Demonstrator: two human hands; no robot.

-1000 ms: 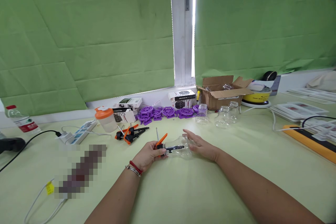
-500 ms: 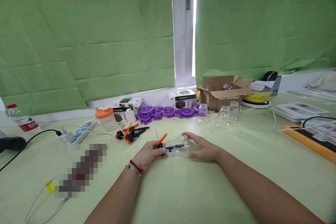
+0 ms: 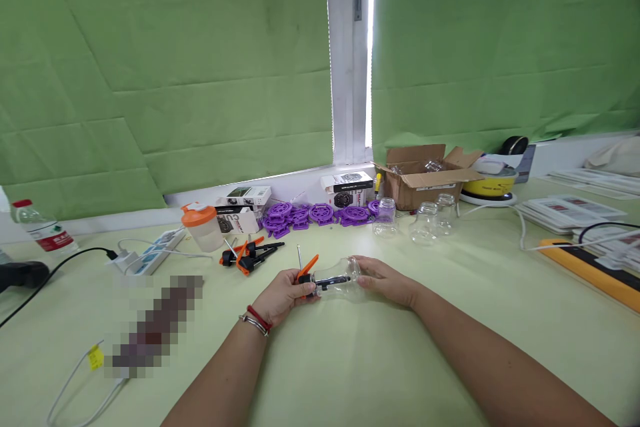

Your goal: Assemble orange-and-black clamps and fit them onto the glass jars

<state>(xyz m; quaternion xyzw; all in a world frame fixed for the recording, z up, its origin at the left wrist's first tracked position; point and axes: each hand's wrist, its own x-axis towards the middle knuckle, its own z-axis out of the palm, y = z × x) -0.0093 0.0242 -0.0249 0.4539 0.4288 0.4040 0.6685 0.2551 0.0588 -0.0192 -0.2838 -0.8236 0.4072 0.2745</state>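
Observation:
A clear plastic bottle [image 3: 338,271] lies on its side in front of me, with its neck to the left. At the neck, my left hand [image 3: 289,292] grips a black pump head with an orange lever [image 3: 309,267] and a thin metal rod; its dark tube reaches inside the bottle. My right hand [image 3: 385,278] is wrapped round the bottle's wide base, thumb on the near side. Several similar black-and-orange pump heads [image 3: 249,254] lie in a pile beyond my left hand. Clear bottles [image 3: 425,225] stand upright beyond my right hand.
Purple wheel-shaped parts [image 3: 321,214] lie along the back, near printed boxes [image 3: 347,188]. An open cardboard box [image 3: 425,191] stands at the back right. An orange-lidded cup [image 3: 201,225] and a power strip [image 3: 161,251] are to the left. An orange-edged strip [image 3: 593,273] lies right.
My right hand has shifted slightly to the left and its fingers have closed further round the bottle's base. My left hand and the pump head stay in place.

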